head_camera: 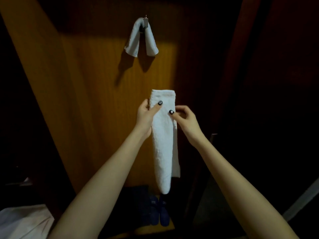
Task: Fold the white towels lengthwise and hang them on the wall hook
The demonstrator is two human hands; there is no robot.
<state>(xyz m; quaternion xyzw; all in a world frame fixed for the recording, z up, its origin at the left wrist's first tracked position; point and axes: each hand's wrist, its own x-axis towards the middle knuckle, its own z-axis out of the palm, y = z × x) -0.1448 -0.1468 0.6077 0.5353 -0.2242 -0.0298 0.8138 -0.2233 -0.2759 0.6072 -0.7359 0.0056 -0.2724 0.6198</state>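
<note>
The step in hand looks to be finishing the lengthwise fold on the towel (164, 135) before it goes up to the hook (146, 23). To do it well, I'd line up the long edges near the top, where both hands are, and let the weight of the hanging part pull the rest straight. A back layer peeks out along the right edge lower down, so that side wants evening out first. Then lift the strip and drape its middle over the hook, so both ends drop about the same. The hook carries a hung towel (141, 38), draped over it with its two ends splayed apart (so the new one must share the peg or sit on top, and a careless nudge could knock the first one off).

The left hand (146, 114) grips the towel's left edge near the top, thumb across the front and fingers mostly hidden behind. The right hand (185, 118) pinches the right edge a little lower, thumb on the front and fingers curled round the edge. The towel hangs upright between them, in front of the wooden wall (86, 75) and well below the hook. In this view its narrow lower end stops just over a pair of dark slippers (158, 211) on the floor
</note>
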